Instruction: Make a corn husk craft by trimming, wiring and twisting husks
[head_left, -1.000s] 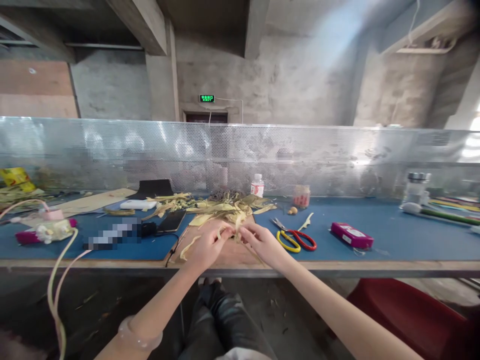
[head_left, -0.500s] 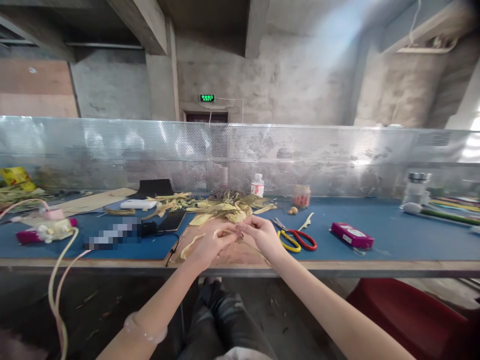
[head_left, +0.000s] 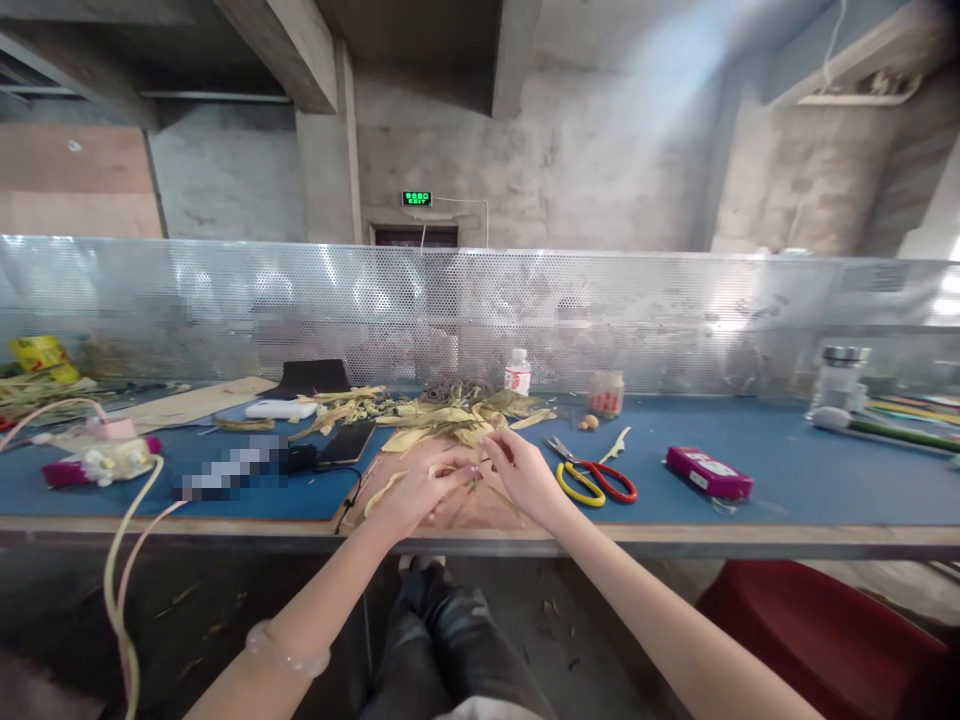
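Observation:
Over a brown board at the table's front edge, my two hands work close together. My left hand is closed in a pinch, its fingertips on a small bit too tiny to name. Just to the right, my right hand has its thumb and fingers bent together, and what they hold, if anything, cannot be made out. Behind the fingertips lies a heap of pale dried husk-like leaves. A curled pale strip rests left of my left hand. Scissors with one yellow and one red handle lie open beside my right hand.
Behind the heap stand a white bottle and a glass jar. To the right are a magenta box and a clear flask. A black phone-like slab and a cabled power strip lie left. A perforated metal screen backs the table.
My right hand's fingertips have drawn slightly up and away from my left fingertips, leaving a gap. My left hand stays nearly in place. The view has shifted slightly.

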